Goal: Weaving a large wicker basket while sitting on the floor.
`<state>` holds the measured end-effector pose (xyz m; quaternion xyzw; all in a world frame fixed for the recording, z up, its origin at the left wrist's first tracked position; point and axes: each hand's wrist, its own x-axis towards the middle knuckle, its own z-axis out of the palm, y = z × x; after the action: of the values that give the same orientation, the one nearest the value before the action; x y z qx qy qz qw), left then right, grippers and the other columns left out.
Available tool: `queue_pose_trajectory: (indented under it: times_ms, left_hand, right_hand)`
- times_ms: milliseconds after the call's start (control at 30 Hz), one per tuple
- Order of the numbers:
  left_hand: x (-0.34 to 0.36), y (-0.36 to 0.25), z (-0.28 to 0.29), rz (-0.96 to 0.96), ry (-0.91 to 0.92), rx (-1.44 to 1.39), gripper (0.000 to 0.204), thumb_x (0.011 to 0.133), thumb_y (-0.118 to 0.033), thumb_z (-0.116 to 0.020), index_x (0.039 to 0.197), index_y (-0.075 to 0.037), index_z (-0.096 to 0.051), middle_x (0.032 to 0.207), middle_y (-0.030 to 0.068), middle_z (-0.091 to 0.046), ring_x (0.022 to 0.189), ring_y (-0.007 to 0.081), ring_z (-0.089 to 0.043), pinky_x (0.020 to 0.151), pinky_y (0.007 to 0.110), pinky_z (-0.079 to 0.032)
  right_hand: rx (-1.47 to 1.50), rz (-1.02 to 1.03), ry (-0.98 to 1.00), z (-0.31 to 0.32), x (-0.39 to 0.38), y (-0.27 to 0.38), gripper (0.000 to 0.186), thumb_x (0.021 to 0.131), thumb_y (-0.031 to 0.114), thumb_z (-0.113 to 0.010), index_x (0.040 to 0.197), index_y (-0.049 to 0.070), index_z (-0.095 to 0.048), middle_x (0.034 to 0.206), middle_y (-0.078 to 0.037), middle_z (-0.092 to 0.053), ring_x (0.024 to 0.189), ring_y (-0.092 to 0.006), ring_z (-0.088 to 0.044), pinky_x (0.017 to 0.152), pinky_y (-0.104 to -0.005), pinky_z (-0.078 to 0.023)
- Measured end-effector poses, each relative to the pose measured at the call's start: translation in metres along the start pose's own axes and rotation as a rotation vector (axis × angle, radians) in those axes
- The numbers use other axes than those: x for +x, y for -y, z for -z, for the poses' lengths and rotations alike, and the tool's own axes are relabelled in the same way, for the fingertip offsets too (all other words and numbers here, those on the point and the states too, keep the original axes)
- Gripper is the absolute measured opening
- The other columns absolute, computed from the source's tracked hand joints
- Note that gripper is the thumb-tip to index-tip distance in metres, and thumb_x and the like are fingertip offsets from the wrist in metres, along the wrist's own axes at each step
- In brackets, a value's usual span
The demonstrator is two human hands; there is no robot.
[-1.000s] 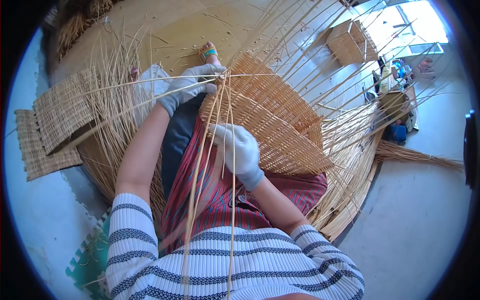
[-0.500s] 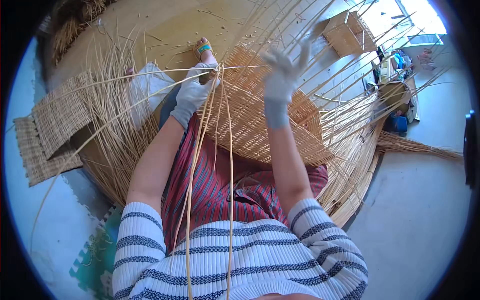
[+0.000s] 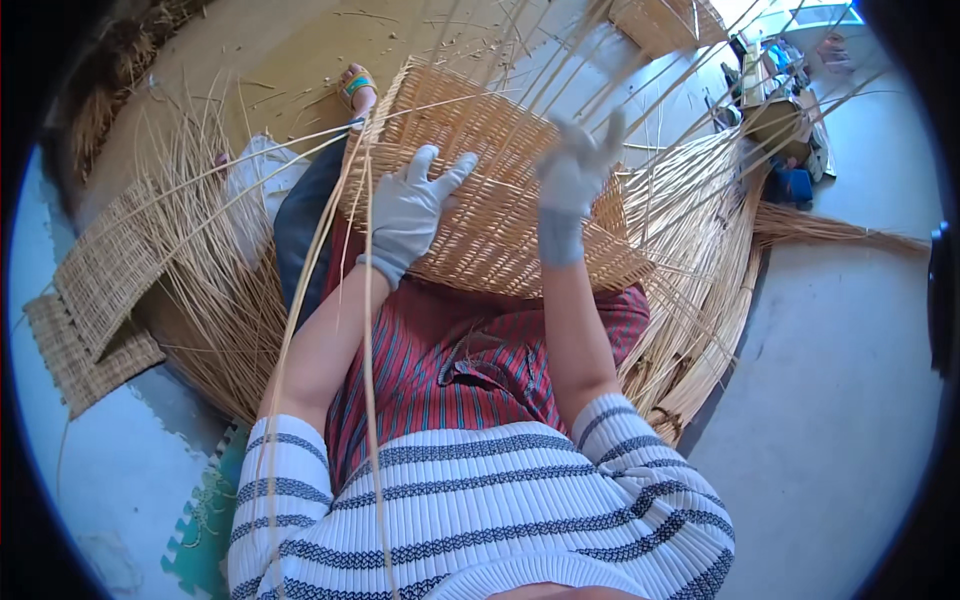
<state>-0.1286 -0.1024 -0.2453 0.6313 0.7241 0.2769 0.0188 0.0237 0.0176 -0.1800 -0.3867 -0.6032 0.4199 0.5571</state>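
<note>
A partly woven wicker basket (image 3: 490,235) lies across my lap, with long loose canes rising from its far edge. My left hand (image 3: 408,210), in a whitish-grey glove, rests on its woven side with the fingers spread. Several long canes (image 3: 330,215) run from the basket's left corner down past my left forearm and over my chest. My right hand (image 3: 575,172), gloved alike, is raised over the basket's right part among the upright canes. Motion blurs its fingers, but they look apart, and I see nothing held in them.
Loose cane bundles lie on the left (image 3: 210,270) and right (image 3: 690,210). Woven mats (image 3: 110,270) sit at far left, a wooden box (image 3: 665,25) at the back. A sandalled foot (image 3: 357,88) shows beyond the basket. A blue container (image 3: 793,186) and clutter stand far right.
My left hand has left the canes at the basket's left corner and now lies on its woven side. The basket appears shifted leftward in view. My right hand stays raised, slightly lower.
</note>
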Motion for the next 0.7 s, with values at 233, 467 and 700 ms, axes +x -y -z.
queue_pose_trajectory:
  times_ms: [233,467,700]
  left_hand:
    - [0.002,-0.07,-0.019,-0.23,0.045,0.007,0.07,0.085,-0.02,-0.069,0.149,-0.033,-0.044,0.14,0.0148,-0.049,0.092,0.0285,-0.062,0.079,0.043,-0.049]
    - [0.008,-0.092,-0.034,-0.247,0.069,0.194,0.062,0.087,-0.011,-0.058,0.146,-0.028,-0.048,0.131,0.0121,-0.05,0.085,0.0225,-0.062,0.077,0.041,-0.046]
    - [0.017,-0.178,-0.062,-0.253,0.271,0.299,0.069,0.09,-0.01,-0.055,0.155,-0.026,-0.035,0.113,0.0142,-0.054,0.082,0.0193,-0.062,0.067,0.035,-0.047]
  right_hand:
    - [-0.658,0.289,-0.013,0.064,-0.046,-0.009,0.032,0.092,0.0,-0.065,0.123,0.003,-0.058,0.117,-0.014,-0.064,0.111,-0.0243,-0.061,0.095,-0.0349,-0.051]
    - [0.044,-0.171,-0.344,0.127,-0.054,-0.029,0.023,0.097,0.003,-0.058,0.12,0.006,-0.057,0.084,-0.003,-0.066,0.051,-0.0057,-0.045,0.05,-0.021,-0.039]
    - [-1.04,0.342,-0.16,0.144,-0.018,-0.004,0.048,0.089,0.003,-0.067,0.135,0.009,-0.055,0.105,-0.009,-0.057,0.092,-0.0219,-0.056,0.08,-0.0346,-0.048]
